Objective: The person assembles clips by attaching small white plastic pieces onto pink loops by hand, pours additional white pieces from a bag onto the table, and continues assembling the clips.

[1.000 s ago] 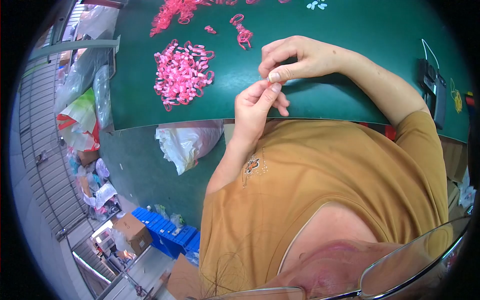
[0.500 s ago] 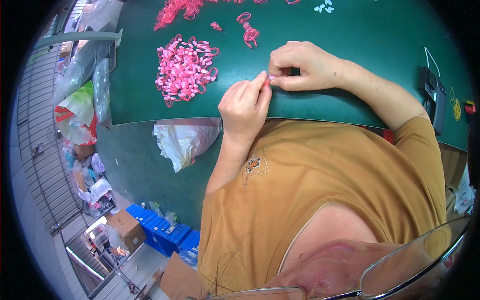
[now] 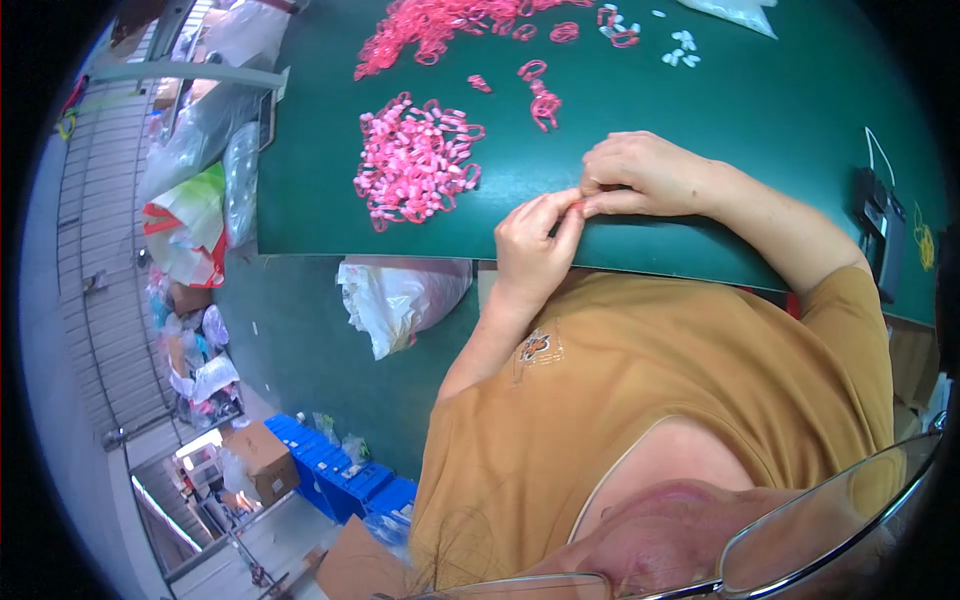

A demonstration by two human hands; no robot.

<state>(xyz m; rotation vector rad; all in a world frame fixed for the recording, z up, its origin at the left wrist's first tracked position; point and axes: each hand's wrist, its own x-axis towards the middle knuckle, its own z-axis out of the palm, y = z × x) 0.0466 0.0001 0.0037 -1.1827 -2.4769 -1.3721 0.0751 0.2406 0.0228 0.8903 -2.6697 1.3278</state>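
Note:
My left hand (image 3: 535,245) is closed, thumb and forefinger pinched on a small pink band (image 3: 579,206), mostly hidden by the fingers. My right hand (image 3: 645,175) meets it fingertip to fingertip, pinching at the same spot just above the table's near edge. To the left of my hands lies a pile of pink bands with pale pink and white pieces on them (image 3: 415,165). Beyond my hands are a few loose pink bands (image 3: 541,98) and a small pink bundle (image 3: 480,84).
On the green table (image 3: 650,100) lie a larger heap of pink bands (image 3: 430,30), small white pieces (image 3: 682,48) and a clear plastic bag (image 3: 738,14). A black device (image 3: 880,235) stands at the right. Below the table edge hangs a white plastic bag (image 3: 400,300).
The view has shifted, bringing more of the table's far side into sight. My hands remain together at the pink band, with the right fingers now folded closer over it.

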